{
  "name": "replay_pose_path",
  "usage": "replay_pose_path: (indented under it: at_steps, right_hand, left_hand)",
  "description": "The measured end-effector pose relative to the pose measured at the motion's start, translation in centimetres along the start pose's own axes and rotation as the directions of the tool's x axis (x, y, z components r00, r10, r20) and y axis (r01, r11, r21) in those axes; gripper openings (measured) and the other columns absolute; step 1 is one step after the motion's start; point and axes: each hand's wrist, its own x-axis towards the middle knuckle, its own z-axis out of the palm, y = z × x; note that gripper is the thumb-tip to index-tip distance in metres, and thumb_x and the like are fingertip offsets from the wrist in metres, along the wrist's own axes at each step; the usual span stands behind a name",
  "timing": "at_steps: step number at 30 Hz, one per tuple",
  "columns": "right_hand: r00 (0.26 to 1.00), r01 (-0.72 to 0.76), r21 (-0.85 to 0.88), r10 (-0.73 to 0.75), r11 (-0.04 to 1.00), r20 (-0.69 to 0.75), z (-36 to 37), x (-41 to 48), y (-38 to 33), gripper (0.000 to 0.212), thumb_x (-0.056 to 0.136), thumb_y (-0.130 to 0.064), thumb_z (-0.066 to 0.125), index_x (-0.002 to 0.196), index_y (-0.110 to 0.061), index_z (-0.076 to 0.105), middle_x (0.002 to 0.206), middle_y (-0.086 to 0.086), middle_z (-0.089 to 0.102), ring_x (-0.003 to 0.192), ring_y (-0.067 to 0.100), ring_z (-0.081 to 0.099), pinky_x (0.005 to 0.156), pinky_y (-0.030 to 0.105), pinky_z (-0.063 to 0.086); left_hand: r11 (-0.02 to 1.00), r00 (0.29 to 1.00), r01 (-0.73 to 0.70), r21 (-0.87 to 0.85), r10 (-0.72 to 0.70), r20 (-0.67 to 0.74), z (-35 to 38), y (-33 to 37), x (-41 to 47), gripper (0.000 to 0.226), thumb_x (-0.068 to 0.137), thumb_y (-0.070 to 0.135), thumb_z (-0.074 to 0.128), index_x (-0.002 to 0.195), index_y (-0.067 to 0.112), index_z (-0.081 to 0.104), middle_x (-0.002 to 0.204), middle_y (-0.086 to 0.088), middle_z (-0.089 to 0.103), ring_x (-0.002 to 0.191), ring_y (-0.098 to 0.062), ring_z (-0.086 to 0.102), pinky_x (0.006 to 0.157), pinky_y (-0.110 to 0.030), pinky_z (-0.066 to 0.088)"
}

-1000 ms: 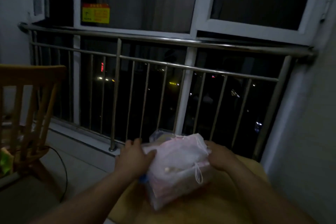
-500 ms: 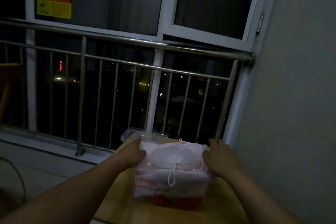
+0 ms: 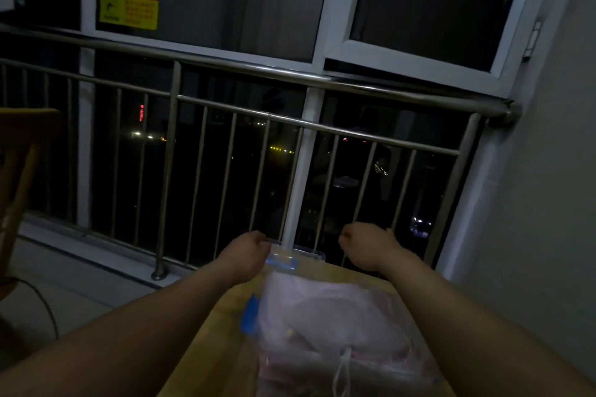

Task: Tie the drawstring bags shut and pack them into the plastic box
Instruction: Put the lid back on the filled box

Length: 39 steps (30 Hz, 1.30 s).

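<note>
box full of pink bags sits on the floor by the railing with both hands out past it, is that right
Not quite: the head view shows the box full of pink bags on the wooden table, not the floor. It is by the railing, and the left hand and right hand do reach out past it.

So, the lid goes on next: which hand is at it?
The left hand, fingers curled at a corner of the clear lid by its blue clip, behind the box. The right hand is curled in the air, apart from the lid.
</note>
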Motion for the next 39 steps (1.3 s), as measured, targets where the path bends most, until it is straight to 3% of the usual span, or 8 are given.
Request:
replay_pose_path:
  at_steps: [8,13,17,21,25,29,35,39]
  right_hand:
    - [0.949,0.182,-0.129,-0.140,0.975,0.281,5.2,12.7,-2.7,0.034,0.104,-0.029,0.046,0.129,-0.018,0.067,0.133,0.005,0.064,0.115,0.027,0.061,0.098,0.039,0.052]
    - [0.851,0.299,-0.241,-0.144,0.923,0.505,9.2,16.4,-3.7,0.047,0.107,-0.028,0.050,0.153,-0.022,0.047,0.159,0.005,0.043,0.141,0.027,0.046,0.112,0.039,0.040]
    - [0.737,0.366,-0.223,-0.135,0.903,0.663,11.5,17.7,-3.9,0.064,0.105,-0.025,0.057,0.162,-0.031,0.029,0.168,0.004,0.027,0.149,0.028,0.036,0.116,0.040,0.035]
    - [0.679,0.417,-0.204,-0.154,0.886,0.718,13.2,18.3,-3.6,0.065,0.105,-0.023,0.055,0.163,-0.031,0.026,0.166,0.005,0.032,0.147,0.029,0.037,0.118,0.042,0.035]
    - [0.762,0.388,-0.147,-0.226,0.910,0.607,13.8,18.8,-2.8,0.044,0.100,-0.017,0.060,0.142,-0.025,0.054,0.141,0.002,0.053,0.121,0.024,0.055,0.099,0.036,0.048]
    - [0.879,0.299,-0.103,-0.232,0.949,0.415,11.7,18.3,-1.6,0.033,0.093,-0.011,0.066,0.124,-0.017,0.057,0.110,0.000,0.051,0.096,0.021,0.051,0.068,0.028,0.043]
    - [0.958,0.260,-0.099,-0.244,0.961,0.149,5.3,13.6,1.1,0.010,0.091,-0.017,0.061,0.090,-0.024,0.054,0.103,0.005,0.061,0.096,0.026,0.059,0.077,0.033,0.046]
    - [0.963,0.267,-0.046,-0.268,0.963,-0.019,0.5,8.7,3.7,0.011,0.095,-0.022,0.058,0.086,-0.025,0.052,0.096,0.000,0.057,0.090,0.023,0.057,0.072,0.033,0.046]
  left_hand:
    - [0.923,0.989,-0.103,0.372,0.054,0.139,2.9,-5.2,8.2,0.049,0.099,0.033,0.060,0.147,0.028,0.050,0.148,-0.003,0.050,0.131,-0.025,0.052,0.106,-0.038,0.047]
    - [0.830,0.969,-0.167,0.532,0.040,0.242,6.1,-7.2,11.7,0.051,0.098,0.031,0.059,0.148,0.033,0.048,0.156,-0.003,0.042,0.140,-0.027,0.043,0.111,-0.044,0.037]
    - [0.769,0.947,-0.173,0.615,-0.042,0.319,8.3,-9.5,12.8,0.044,0.098,0.028,0.059,0.142,0.030,0.054,0.142,-0.007,0.056,0.130,-0.027,0.053,0.113,-0.045,0.031]
    - [0.726,0.959,-0.199,0.659,0.006,0.284,10.1,-10.9,13.2,0.036,0.095,0.030,0.056,0.131,0.027,0.056,0.128,-0.007,0.057,0.121,-0.030,0.056,0.115,-0.054,0.028]
    - [0.792,0.962,-0.236,0.563,0.108,0.252,10.8,-11.1,12.9,0.027,0.095,0.032,0.056,0.121,0.027,0.058,0.121,-0.004,0.055,0.116,-0.027,0.054,0.109,-0.050,0.038]
    - [0.846,0.953,-0.303,0.439,0.274,0.130,9.4,-9.6,12.7,0.019,0.095,0.026,0.056,0.114,0.027,0.060,0.117,0.001,0.054,0.109,-0.021,0.052,0.088,-0.035,0.036]
    - [0.799,0.898,-0.395,0.452,0.439,0.009,4.4,-3.1,11.6,0.016,0.096,0.016,0.054,0.098,0.032,0.055,0.101,0.009,0.050,0.098,-0.019,0.053,0.075,-0.033,0.028]
    - [0.758,0.850,-0.455,0.467,0.526,-0.027,1.3,2.5,8.2,0.009,0.100,0.033,0.054,0.109,0.032,0.054,0.106,0.008,0.051,0.098,-0.017,0.049,0.077,-0.036,0.032]
